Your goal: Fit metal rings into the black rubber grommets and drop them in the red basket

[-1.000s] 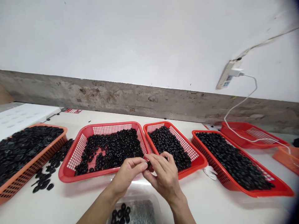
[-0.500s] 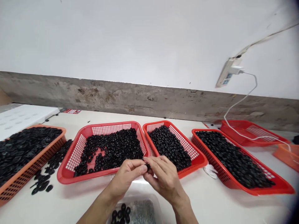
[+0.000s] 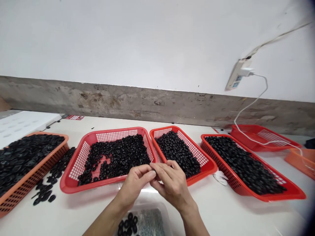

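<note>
My left hand (image 3: 136, 183) and my right hand (image 3: 171, 183) meet fingertip to fingertip just in front of two red baskets. Both are closed in a pinch around a small black part, which the fingers now almost wholly hide. Behind my left hand stands a pinkish-red basket (image 3: 66, 182) of black rings (image 3: 120, 154). The red basket (image 3: 208, 164) behind my right hand holds small black rounded pieces (image 3: 177, 150). Below my wrists, a clear plastic tub (image 3: 164, 209) contains several black rings (image 3: 130, 224) beside a heap of thin, silvery pieces (image 3: 150, 221).
An orange basket (image 3: 36, 173) of flat black parts is at the left, with loose black parts (image 3: 45, 191) beside it. Another filled red basket (image 3: 273, 198) stands right, before a red basket (image 3: 256, 129). A white cable (image 3: 248, 106) hangs from a power strip (image 3: 235, 77).
The fingers have closed further over the small black part, which showed between them before. Otherwise both hands stay in nearly the same place; the view has shifted slightly.
</note>
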